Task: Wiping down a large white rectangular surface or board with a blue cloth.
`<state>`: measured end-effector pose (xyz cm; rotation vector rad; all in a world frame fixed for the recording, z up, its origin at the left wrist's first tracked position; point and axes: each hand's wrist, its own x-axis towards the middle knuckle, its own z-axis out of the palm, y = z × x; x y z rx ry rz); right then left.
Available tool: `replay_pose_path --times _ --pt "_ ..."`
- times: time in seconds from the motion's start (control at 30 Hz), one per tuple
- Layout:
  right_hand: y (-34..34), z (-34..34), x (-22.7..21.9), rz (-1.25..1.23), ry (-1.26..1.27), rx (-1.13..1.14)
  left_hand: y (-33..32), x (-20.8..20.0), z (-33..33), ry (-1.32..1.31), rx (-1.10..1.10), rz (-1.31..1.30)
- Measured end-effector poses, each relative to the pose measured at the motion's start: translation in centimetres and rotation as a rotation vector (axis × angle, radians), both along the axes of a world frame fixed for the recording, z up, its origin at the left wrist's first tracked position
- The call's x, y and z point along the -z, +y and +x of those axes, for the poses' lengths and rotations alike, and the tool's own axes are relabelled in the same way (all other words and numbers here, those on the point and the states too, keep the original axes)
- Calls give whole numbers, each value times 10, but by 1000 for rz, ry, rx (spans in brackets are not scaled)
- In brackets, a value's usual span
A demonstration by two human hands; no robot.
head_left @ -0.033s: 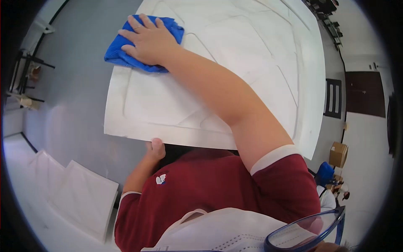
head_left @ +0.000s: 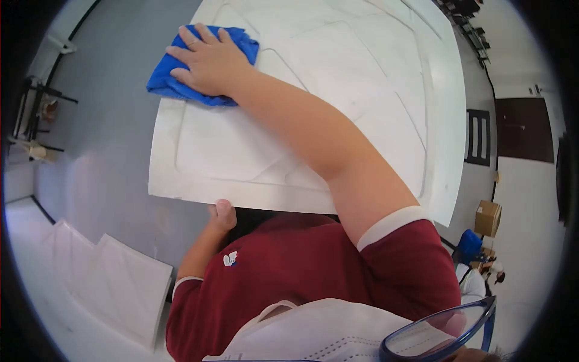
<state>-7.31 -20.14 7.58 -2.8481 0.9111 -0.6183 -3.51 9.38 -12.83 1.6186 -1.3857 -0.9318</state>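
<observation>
A large white panel (head_left: 241, 139) with creased, raised lines on its face spreads out in front of me. At its far left edge, my right hand (head_left: 211, 63) lies flat with fingers spread on a folded blue cloth (head_left: 166, 75), pressing it against the panel. Part of the cloth hangs past the edge. My left hand (head_left: 223, 216) grips the panel's near edge, thumb on top; its other fingers are hidden underneath. My right forearm crosses over the panel and covers part of its surface.
White flat slabs (head_left: 129, 283) stand at the lower left beside the grey floor (head_left: 108, 133). A dark rack-like frame (head_left: 24, 114) is at the far left. On the right are a slotted black piece (head_left: 478, 137), a cardboard box (head_left: 487, 218) and a brown door (head_left: 525, 130).
Only a slight shift shows: my right hand and the blue cloth appear a little further left, and the panel's right edge has shifted left too. The left hand keeps its hold.
</observation>
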Motion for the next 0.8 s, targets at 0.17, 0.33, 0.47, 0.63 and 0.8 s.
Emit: replay_pose_path --times 0.17,0.33,0.47,0.63,0.8 --pt "-2 -6 0 26 46 12 -40 -61 -31 734 -321 -382" --pt "17 -31 -17 91 115 -9 -46 -73 -22 583 -191 -327" --pt "30 -46 -18 71 177 -34 -57 -83 -23 769 -284 -358" --pt "38 -69 -19 76 208 -10 -60 -107 -11 806 -125 -208" --pt "43 -137 -24 75 243 -12 -64 -117 -17 800 -109 -210"
